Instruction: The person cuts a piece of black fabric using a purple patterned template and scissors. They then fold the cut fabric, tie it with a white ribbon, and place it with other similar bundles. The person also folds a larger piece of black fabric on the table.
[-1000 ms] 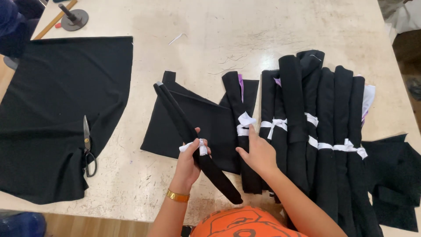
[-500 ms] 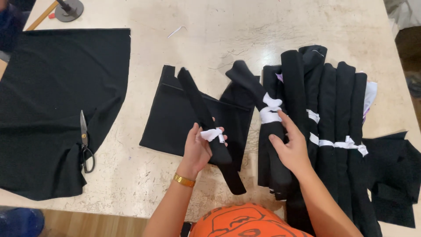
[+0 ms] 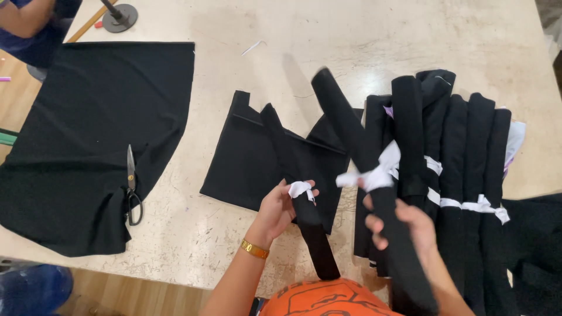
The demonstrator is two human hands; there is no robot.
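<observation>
My left hand grips a long black fabric bundle tied with a white strip, lying slanted over a flat black fabric piece. My right hand holds a second, thicker black bundle with a white tie, lifted off the table and tilted up toward the far side. To the right, several more tied black bundles lie side by side.
A large black cloth covers the table's left part, with scissors on its edge. A round metal stand base sits at the far left. Another person's arm shows at the top left corner. The stone table stretches beyond.
My right hand has picked a tied bundle out of the row and raised it. My left hand keeps its grip on the thin bundle, which has shifted slightly.
</observation>
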